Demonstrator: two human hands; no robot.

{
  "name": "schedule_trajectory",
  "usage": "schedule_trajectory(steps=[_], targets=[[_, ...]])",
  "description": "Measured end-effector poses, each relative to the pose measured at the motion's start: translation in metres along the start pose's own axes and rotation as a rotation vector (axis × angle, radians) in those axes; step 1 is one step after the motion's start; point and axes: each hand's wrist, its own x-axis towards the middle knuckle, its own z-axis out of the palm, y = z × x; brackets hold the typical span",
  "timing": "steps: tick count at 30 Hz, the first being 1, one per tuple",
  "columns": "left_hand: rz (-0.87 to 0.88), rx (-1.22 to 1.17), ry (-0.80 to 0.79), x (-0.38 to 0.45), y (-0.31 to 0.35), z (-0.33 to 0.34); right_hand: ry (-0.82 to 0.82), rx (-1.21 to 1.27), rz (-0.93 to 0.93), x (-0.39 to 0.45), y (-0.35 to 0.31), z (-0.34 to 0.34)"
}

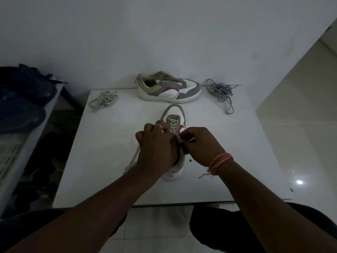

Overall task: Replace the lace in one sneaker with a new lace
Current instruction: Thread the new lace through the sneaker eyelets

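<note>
Both hands meet over the top eyelets of a sneaker (174,125) that stands toe-away at the middle of a white table (109,161). The right hand (202,145) has its fingertips curled in, pinching the pale lace (172,125) near the tongue. The left hand (156,143) curls around the shoe's collar; whether it also pinches lace cannot be told. A loose lace end (133,157) trails toward the left edge.

This looks like work at the upper eyelets. Steadying the collar and pulling each crossing snug would keep tension even.

At the far edge lies a second, unlaced sneaker (168,90). A pale lace bundle (103,101) sits at the far left corner, a grey bundle (220,91) at the far right. The near edge and both sides offer open room.
</note>
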Motion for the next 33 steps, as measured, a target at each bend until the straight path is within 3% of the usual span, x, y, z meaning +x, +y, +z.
schedule_trajectory(steps=[6, 10, 14, 18, 24, 33], targets=[[-0.237, -0.205, -0.061, 0.003, 0.01, -0.006, -0.004, -0.073, -0.049, -0.001, -0.002, 0.002], [-0.09, -0.08, -0.055, 0.0, 0.006, -0.005, -0.001, -0.107, -0.032, 0.0, -0.002, -0.001], [0.122, 0.026, 0.059, -0.004, 0.005, -0.008, -0.031, -0.224, -0.043, 0.001, -0.005, -0.003], [0.045, -0.057, 0.099, 0.0, 0.003, -0.009, -0.022, -0.216, -0.058, -0.002, -0.006, -0.005], [-0.089, -0.049, -0.016, 0.004, 0.006, -0.013, -0.067, -0.027, 0.02, -0.001, -0.002, -0.012], [0.083, 0.12, 0.044, 0.002, 0.0, -0.011, -0.052, 0.146, 0.138, -0.002, -0.003, -0.013]])
